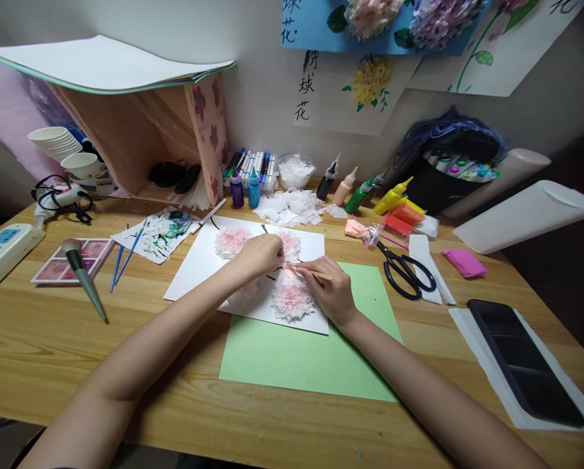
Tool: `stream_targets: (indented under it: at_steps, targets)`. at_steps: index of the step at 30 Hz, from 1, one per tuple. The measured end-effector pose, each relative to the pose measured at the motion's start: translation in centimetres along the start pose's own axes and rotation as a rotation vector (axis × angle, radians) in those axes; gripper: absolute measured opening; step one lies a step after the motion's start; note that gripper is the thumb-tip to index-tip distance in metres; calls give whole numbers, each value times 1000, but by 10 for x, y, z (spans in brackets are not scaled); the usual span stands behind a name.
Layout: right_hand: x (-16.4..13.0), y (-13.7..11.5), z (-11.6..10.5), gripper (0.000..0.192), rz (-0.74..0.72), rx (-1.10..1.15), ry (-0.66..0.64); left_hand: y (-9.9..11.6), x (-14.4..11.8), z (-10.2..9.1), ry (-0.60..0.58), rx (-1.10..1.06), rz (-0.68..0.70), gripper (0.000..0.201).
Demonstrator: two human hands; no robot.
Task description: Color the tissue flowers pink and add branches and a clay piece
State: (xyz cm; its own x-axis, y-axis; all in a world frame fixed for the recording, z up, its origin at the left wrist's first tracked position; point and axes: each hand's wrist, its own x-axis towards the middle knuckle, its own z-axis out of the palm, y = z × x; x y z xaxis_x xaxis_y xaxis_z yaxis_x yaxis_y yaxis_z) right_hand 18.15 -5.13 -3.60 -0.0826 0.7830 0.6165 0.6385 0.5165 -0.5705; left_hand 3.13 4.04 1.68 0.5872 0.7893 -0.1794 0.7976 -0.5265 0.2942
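A white sheet (194,273) with dark painted strokes lies in front of me, bearing several ruffled pink-and-white paper flowers (293,301). My left hand (262,254) is closed over the middle of the sheet, between the upper flowers; what its fingers hold, if anything, is hidden. To its right, my right hand (330,283) is closed in a pinch on a thin, light-coloured stick. The stick's tip points left, at a small peach-coloured patch (290,271) above the lower right flower. Under the sheet's right part lies green paper (311,365).
Black scissors (409,273) and a dark phone (521,365) lie to the right. Paint bottles (360,195), white paper pieces (292,207) and markers (253,166) stand along the back. At left are a makeup brush (81,273), a palette (94,251) and a power strip (8,254).
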Motion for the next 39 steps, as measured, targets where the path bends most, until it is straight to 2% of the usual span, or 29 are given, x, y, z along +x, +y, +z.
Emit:
stream_targets:
  at_steps: [8,14,28,39]
  targets:
    - [-1,1,-2,13,-21,31,67,1,-1,1,-3,32,-11,21]
    - [0,0,-1,12,-48,28,27,1,1,4,15,26,-25,20]
    - [-4,3,1,17,89,-20,112,4,-1,4,-13,27,-42,18]
    - [-5,4,5,19,87,-45,153,5,0,10,19,77,-55,20]
